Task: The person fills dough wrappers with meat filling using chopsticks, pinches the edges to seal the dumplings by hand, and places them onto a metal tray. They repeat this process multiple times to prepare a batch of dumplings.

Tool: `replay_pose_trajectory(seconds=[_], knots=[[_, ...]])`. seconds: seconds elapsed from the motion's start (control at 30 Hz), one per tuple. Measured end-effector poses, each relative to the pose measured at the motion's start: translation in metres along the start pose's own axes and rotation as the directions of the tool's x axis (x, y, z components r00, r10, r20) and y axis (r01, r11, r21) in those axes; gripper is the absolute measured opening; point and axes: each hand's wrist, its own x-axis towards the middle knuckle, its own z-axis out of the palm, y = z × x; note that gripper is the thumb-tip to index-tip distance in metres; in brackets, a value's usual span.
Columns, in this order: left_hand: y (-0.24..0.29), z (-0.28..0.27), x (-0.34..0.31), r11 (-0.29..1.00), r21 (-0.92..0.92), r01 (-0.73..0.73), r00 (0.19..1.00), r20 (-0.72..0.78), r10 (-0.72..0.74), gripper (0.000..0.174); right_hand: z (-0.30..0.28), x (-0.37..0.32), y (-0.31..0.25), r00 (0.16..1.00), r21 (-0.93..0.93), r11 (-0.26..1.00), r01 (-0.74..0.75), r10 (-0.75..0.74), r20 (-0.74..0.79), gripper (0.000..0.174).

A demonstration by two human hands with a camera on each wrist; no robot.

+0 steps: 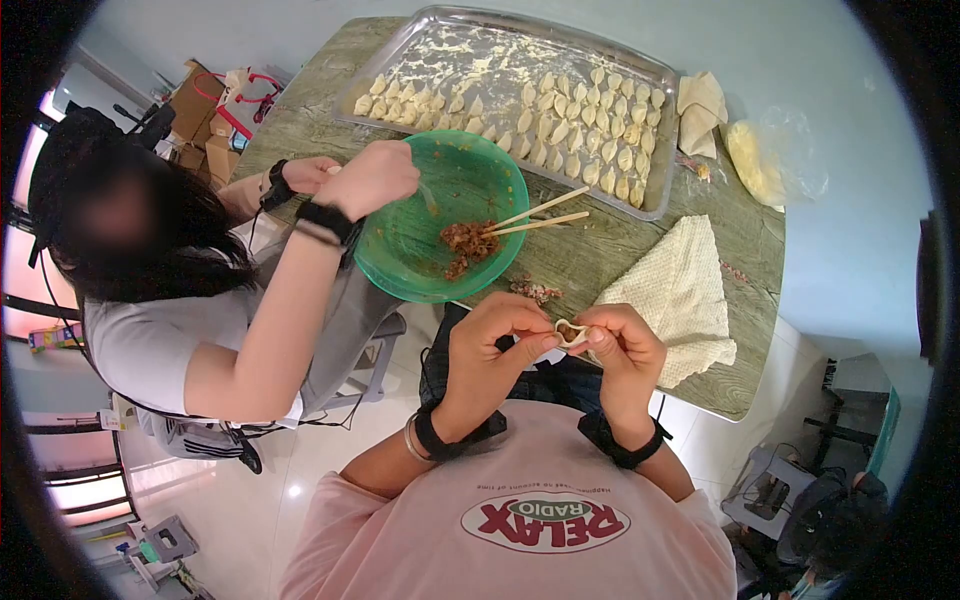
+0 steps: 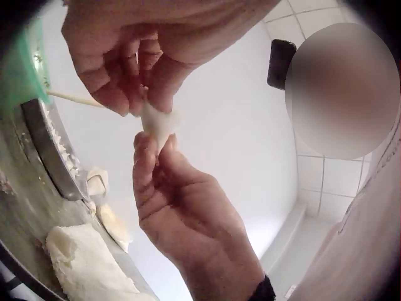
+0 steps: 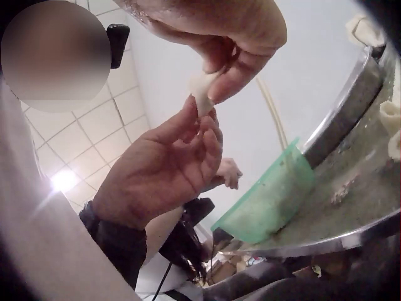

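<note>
Both hands hold a half-folded dumpling (image 1: 570, 334) between them, above the near table edge. My left hand (image 1: 492, 348) pinches its left side between thumb and fingers. From the other side, my right hand (image 1: 628, 352) pinches the wrapper's rim. Some brown filling shows through the gap in the folded dough in the head view. In the left wrist view the pale dumpling (image 2: 159, 122) sits between the fingertips of both hands. Its white dough (image 3: 202, 89) is partly covered by fingers in the right wrist view.
A green bowl (image 1: 395, 262) holds meat filling (image 1: 468, 240) and chopsticks (image 1: 545, 222). Behind it stands a metal tray (image 1: 440, 50) with rows of dumplings. A cream cloth (image 1: 675, 290) lies at right, near a plastic bag (image 1: 795, 150). Another person (image 1: 260, 330) works at left, one arm over the bowl.
</note>
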Motion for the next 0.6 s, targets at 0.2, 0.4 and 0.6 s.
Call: replay_pose_trajectory(seconds=[0.2,0.4,0.6], knots=[[0.013,0.004,0.004,0.911,-0.304,0.278,0.956,-0.003,-0.293,0.018,0.001,0.001,-0.001,0.999,-0.023,0.999,0.042,-0.042,0.008,0.011],[0.007,0.002,0.003,0.957,-0.221,0.187,0.980,-0.030,-0.199,0.013,0.003,0.001,-0.003,0.999,-0.051,0.998,0.028,-0.025,0.044,0.014],[0.006,0.000,0.001,0.968,-0.188,0.166,0.980,-0.075,-0.183,0.012,0.002,-0.001,-0.003,0.998,-0.038,0.999,0.010,-0.007,0.063,0.016]])
